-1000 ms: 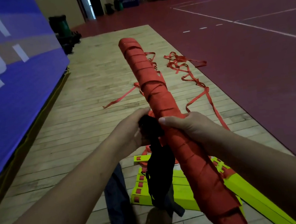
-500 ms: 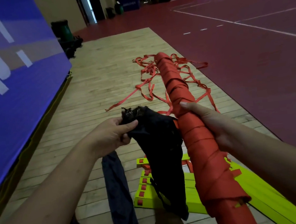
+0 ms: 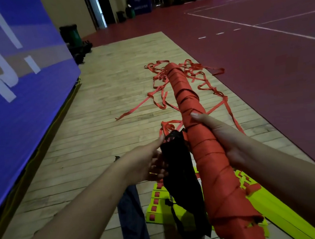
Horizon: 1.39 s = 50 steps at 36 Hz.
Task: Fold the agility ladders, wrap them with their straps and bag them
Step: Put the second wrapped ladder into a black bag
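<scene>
Tipping the long red strap-wrapped ladder roll (image 3: 204,153) lower, the right hand (image 3: 222,140) grips its middle while the left hand (image 3: 147,164) now pinches the top of the floppy black bag (image 3: 178,167) just beside it, so bagging looks next.

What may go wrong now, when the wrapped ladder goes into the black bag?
1. The black bag hangs bunched from the left grip, so the wrapped ladder in the right grip may snag at its mouth.
2. Loose red straps lie tangled by the ladder's far end and might drag along.
</scene>
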Each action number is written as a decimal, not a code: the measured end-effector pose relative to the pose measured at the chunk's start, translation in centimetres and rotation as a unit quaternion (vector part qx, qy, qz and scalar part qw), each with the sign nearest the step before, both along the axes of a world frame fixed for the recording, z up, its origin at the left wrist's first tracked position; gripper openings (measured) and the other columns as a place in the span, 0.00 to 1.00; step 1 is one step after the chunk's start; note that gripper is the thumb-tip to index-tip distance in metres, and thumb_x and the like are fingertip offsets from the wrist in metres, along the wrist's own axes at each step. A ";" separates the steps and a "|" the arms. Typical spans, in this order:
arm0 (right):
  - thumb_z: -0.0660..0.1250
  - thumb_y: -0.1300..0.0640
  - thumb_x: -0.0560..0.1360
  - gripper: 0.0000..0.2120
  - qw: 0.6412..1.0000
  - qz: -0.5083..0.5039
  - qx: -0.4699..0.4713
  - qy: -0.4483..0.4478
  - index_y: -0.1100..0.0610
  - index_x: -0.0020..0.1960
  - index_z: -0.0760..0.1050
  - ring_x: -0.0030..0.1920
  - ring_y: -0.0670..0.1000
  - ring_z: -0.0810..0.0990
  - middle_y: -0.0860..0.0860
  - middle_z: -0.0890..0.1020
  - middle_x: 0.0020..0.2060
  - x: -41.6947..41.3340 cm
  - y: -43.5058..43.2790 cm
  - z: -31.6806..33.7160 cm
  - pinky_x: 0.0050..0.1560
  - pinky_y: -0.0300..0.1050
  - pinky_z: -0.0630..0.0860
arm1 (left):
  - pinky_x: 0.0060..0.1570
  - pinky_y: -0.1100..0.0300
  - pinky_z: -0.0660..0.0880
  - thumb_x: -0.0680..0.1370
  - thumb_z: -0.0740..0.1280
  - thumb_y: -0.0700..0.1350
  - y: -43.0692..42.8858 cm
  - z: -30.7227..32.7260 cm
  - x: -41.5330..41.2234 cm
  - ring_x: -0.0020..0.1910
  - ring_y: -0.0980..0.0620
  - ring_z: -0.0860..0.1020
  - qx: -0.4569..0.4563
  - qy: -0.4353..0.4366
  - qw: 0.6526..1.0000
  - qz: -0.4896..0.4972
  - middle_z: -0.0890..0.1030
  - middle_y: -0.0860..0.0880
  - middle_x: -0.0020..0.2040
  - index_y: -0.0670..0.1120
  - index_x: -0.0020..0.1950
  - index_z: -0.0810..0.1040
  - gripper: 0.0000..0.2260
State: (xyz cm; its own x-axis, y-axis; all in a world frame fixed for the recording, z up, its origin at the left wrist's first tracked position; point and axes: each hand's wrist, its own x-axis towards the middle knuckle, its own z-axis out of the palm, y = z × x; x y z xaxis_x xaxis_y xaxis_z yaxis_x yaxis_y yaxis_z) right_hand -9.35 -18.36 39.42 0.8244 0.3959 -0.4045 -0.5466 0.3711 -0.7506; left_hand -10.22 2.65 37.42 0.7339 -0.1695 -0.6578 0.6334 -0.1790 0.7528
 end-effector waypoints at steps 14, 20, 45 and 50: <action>0.71 0.48 0.72 0.14 0.999 0.050 -0.006 0.004 0.60 0.47 0.81 0.27 0.53 0.82 0.58 0.83 0.34 -1.2 1.0 -0.2 0.27 0.43 0.80 | 0.30 0.65 0.79 0.81 0.57 0.28 -0.4 0.0 1.9 0.35 0.52 0.81 -0.202 -0.089 0.944 0.245 0.82 0.45 0.36 0.39 0.50 0.76 0.10; 0.70 0.48 0.75 0.13 1.000 -0.005 -0.004 0.011 0.57 0.49 0.80 0.26 0.52 0.81 0.56 0.83 0.33 -0.5 0.8 -0.9 0.27 0.43 0.80 | 0.47 0.53 0.79 0.82 0.51 0.32 -0.2 1.4 0.8 0.45 0.45 0.80 -0.288 -0.073 0.917 0.267 0.80 0.38 0.48 0.34 0.58 0.74 0.13; 0.71 0.49 0.76 0.12 0.995 0.005 -0.097 0.031 0.59 0.50 0.77 0.24 0.51 0.80 0.56 0.83 0.30 -1.4 0.7 -2.1 0.24 0.42 0.78 | 0.46 0.59 0.78 0.80 0.59 0.29 4.9 2.1 0.9 0.49 0.46 0.80 -0.058 -0.151 0.973 0.162 0.81 0.38 0.56 0.35 0.62 0.78 0.14; 0.72 0.49 0.75 0.14 0.992 0.003 -0.114 0.051 0.59 0.52 0.77 0.24 0.52 0.80 0.56 0.82 0.30 -1.2 1.2 -2.8 0.24 0.43 0.78 | 0.61 0.49 0.76 0.80 0.52 0.29 4.2 2.4 0.5 0.55 0.41 0.80 -0.174 -0.074 0.953 0.237 0.81 0.36 0.52 0.35 0.56 0.77 0.15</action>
